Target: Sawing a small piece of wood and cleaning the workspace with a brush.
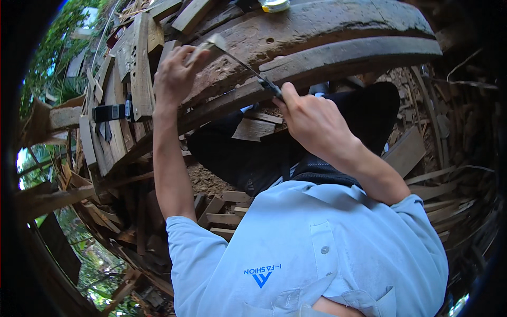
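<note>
My right hand [317, 119] is closed around the dark handle of a thin-bladed hand tool [243, 64]; whether it is a knife cannot be made out. Its narrow blade slants up and left over the worn wooden beam. At the blade's far end is a small pale piece of wood [215, 41], pinched in the fingers of my left hand [177, 74]. Blade and wood seem to meet there, though the contact is too small to be sure. Some fingertips of my left hand are hidden behind the hand itself.
A thick weathered beam [317, 26] with a narrower plank [354, 55] along its near edge spans the front. Wood offcuts [140, 68] stack at the left, beside a dark rectangular object [109, 112]. A yellow-banded tin [274, 5] stands at the far edge. Scraps litter the ground.
</note>
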A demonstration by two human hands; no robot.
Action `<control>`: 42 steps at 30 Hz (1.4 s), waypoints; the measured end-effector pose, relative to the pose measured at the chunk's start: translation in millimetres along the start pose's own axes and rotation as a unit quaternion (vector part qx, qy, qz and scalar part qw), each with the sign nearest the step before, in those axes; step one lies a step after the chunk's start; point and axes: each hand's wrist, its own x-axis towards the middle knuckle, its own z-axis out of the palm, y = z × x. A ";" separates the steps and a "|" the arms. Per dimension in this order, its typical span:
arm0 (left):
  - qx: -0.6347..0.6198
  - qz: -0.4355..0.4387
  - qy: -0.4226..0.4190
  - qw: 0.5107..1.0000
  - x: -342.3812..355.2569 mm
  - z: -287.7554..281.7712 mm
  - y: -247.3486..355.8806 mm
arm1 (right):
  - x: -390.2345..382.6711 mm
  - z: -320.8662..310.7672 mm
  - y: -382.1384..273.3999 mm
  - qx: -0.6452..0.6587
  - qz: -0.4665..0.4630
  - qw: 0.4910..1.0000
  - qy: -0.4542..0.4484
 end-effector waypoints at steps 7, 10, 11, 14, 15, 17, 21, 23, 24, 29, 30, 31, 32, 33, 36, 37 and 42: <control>-0.154 -0.120 0.033 0.980 -44.6 -21.5 3.3 | -31.0 -31.9 12.1 -0.035 -0.103 0.994 0.020; -0.529 -0.286 0.169 0.781 -81.6 0.7 -21.1 | -45.2 -43.2 18.2 -0.020 -0.148 0.988 0.028; -0.633 -0.240 0.141 0.722 -90.2 3.4 -29.1 | -50.6 -47.4 26.9 -0.006 -0.119 0.993 0.023; -0.811 -0.123 0.119 0.559 -107.5 9.2 -21.7 | -58.1 -53.9 44.7 0.000 -0.052 0.999 0.013; -0.880 -0.059 0.109 0.458 -112.3 13.4 -13.1 | -59.6 -54.4 47.4 0.000 0.001 1.000 0.010; -0.921 0.003 0.115 0.373 -120.9 18.9 -2.2 | -62.7 -55.4 45.7 0.016 -0.001 0.999 0.029; -0.925 -0.019 0.234 0.300 -140.7 13.9 -6.7 | -63.4 -58.0 39.3 0.062 0.023 0.998 0.025; -0.858 -0.220 0.323 0.333 -144.0 9.5 -17.3 | -59.7 -52.5 40.4 0.081 0.039 0.996 -0.002; -0.832 -0.243 0.306 0.393 -145.1 7.6 -7.0 | -59.2 -52.4 40.7 0.081 0.039 0.996 -0.001; -0.868 -0.194 0.145 0.433 -144.9 35.5 27.2 | -53.2 -44.8 33.1 0.045 0.000 0.998 -0.043; -0.868 -0.189 0.129 0.440 -144.3 38.3 35.4 | -52.3 -45.1 32.0 0.043 -0.017 0.998 -0.046; -0.873 -0.186 0.123 0.433 -145.4 39.2 44.4 | -49.8 -41.4 32.8 0.048 -0.039 0.997 -0.044; -0.874 -0.188 0.122 0.430 -145.4 41.8 50.0 | -45.8 -38.9 30.8 0.047 -0.036 0.997 -0.047; -0.875 -0.202 0.108 0.427 -145.5 44.5 55.1 | -42.3 -36.6 27.5 0.060 -0.055 0.996 -0.039; -0.886 -0.209 0.075 0.408 -146.9 49.4 67.4 | -39.5 -33.7 17.8 0.088 -0.088 0.992 -0.021; -0.883 -0.205 0.057 0.419 -147.4 49.8 72.5 | -39.5 -33.5 13.5 0.110 -0.108 0.988 -0.005; -0.920 -0.129 -0.021 0.369 -152.5 47.2 82.8 | -34.0 -33.8 11.5 0.051 -0.141 0.987 -0.060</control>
